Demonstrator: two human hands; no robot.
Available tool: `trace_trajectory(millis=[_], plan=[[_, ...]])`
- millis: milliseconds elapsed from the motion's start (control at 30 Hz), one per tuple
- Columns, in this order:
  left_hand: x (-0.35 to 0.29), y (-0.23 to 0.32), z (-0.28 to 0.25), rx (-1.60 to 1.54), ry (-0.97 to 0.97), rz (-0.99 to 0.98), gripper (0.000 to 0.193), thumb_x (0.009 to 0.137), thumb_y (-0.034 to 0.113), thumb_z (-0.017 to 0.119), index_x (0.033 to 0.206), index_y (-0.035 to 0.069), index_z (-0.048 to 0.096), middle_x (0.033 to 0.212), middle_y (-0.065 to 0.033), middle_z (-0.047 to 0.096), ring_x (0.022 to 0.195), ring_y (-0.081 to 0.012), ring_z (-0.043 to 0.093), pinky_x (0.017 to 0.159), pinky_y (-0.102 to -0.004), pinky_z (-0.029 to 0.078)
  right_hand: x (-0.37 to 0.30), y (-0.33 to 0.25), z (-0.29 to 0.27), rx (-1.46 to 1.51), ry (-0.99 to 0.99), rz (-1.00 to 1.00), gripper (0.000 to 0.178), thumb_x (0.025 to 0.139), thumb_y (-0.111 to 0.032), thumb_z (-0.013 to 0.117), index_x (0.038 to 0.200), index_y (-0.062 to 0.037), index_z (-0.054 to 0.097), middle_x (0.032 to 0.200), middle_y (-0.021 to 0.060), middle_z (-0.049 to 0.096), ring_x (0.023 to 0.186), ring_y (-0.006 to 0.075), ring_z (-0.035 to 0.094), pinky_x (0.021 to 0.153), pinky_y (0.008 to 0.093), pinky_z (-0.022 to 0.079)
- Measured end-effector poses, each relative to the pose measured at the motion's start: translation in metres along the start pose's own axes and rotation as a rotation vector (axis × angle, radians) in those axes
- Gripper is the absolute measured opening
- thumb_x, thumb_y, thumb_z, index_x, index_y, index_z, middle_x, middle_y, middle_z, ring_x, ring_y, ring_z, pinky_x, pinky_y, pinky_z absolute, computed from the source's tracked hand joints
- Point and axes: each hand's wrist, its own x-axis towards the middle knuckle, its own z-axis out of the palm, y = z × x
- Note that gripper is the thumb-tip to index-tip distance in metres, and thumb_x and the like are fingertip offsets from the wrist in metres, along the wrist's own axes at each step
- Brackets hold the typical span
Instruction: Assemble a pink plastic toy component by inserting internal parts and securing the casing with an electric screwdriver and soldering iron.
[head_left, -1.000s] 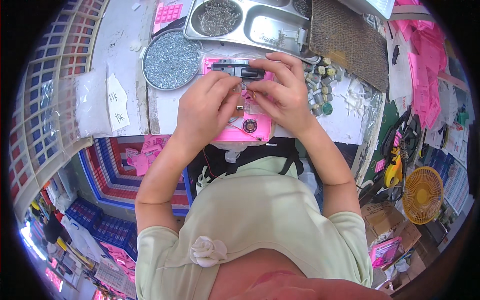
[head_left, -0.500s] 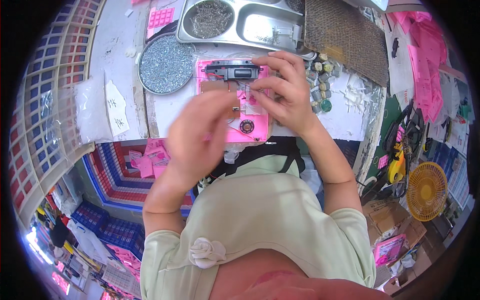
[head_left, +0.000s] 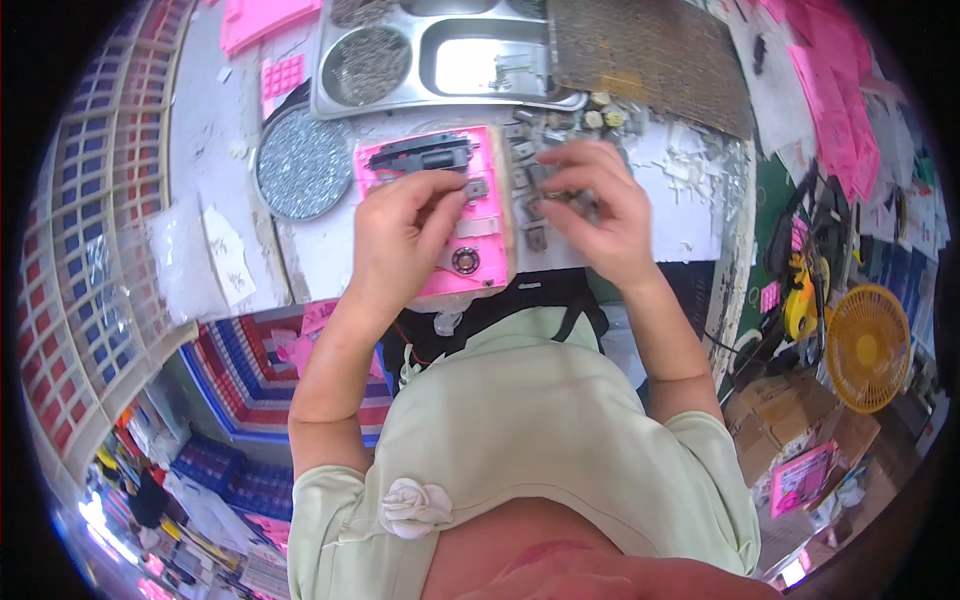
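Note:
A bright pink plastic casing (head_left: pixel 487 238) lies open on the white bench in front of me. Across its far end sits a black mechanism (head_left: pixel 420 153), and a small round black speaker (head_left: pixel 465 261) is fitted near its front. Over the casing's left side, my left hand (head_left: pixel 400 235) pinches a small metal part (head_left: pixel 476 189) between thumb and fingertips. Just right of the casing, my right hand (head_left: pixel 608 212) hovers among small metal motors (head_left: pixel 536 238), fingers curled in, somewhat blurred. Something dark shows at its fingertips, too unclear to name.
A round dish of silvery screws (head_left: pixel 304 163) stands left of the casing. Behind it is a steel compartment tray (head_left: pixel 490 98) with small metal pieces. A brown ridged board (head_left: pixel 650 65) lies at the back right, white plastic bits (head_left: pixel 690 165) in front. A plastic crate (head_left: pixel 98 190) rises at left.
My right hand has left the casing and moved right to the metal motors. My left hand has settled over the casing, pinching a small metal part. The whole view has shifted slightly.

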Motion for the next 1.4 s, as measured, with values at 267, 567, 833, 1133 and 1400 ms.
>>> trace_trajectory(millis=[267,567,833,1133,1400], plan=[[0.001,-0.014,-0.004,-0.143,-0.06,-0.092,0.005,0.094,0.002,0.069,0.094,0.0,0.064,0.074,-0.0038,0.067,0.061,-0.0082,0.063,0.055,-0.0238,0.05,-0.163,0.015,-0.161,0.502,0.991,0.634,0.028,0.097,-0.004,0.064,0.125,-0.0032,0.059,0.094,0.0068,0.066,0.08,0.0143,0.061,0.07,0.0281,0.051],[-0.006,-0.009,-0.003,-0.009,-0.093,0.028,0.011,0.099,0.0,0.064,0.106,-0.005,0.07,0.091,-0.007,0.07,0.077,-0.0106,0.066,0.066,-0.0246,0.056,-0.2,0.022,-0.239,0.439,1.402,0.373,0.039,0.098,-0.007,0.065,0.135,-0.0096,0.05,0.086,0.0018,0.058,0.067,0.0126,0.056,0.055,0.0257,0.043],[0.001,-0.006,-0.005,0.1,-0.075,-0.006,0.008,0.091,0.007,0.073,0.094,-0.001,0.073,0.075,-0.0082,0.07,0.064,-0.0145,0.067,0.061,-0.0282,0.053,-0.203,0.003,-0.26,0.072,1.645,0.353,0.007,0.095,-0.007,0.066,0.092,-0.0075,0.06,0.069,-0.0027,0.047,0.051,0.0076,0.042,0.043,0.0221,0.036],[0.006,0.0,-0.009,-0.22,-0.149,-0.314,0.006,0.095,0.002,0.069,0.099,-0.002,0.067,0.086,-0.0057,0.073,0.074,-0.0104,0.071,0.067,-0.0236,0.058,-0.134,-0.025,-0.126,0.646,0.851,0.117,0.046,0.098,-0.024,0.063,0.137,-0.0024,0.054,0.106,0.0186,0.066,0.088,0.0218,0.062,0.073,0.0275,0.053],[0.015,0.001,-0.016,-0.308,-0.238,-0.389,0.007,0.096,0.002,0.069,0.1,-0.002,0.067,0.086,-0.0059,0.073,0.076,-0.0101,0.071,0.067,-0.0235,0.059,0.024,-0.013,0.041,0.266,0.018,0.03,0.053,0.083,0.001,0.073,0.133,-0.0085,0.059,0.108,0.0078,0.067,0.094,0.0194,0.068,0.086,0.0314,0.054]])
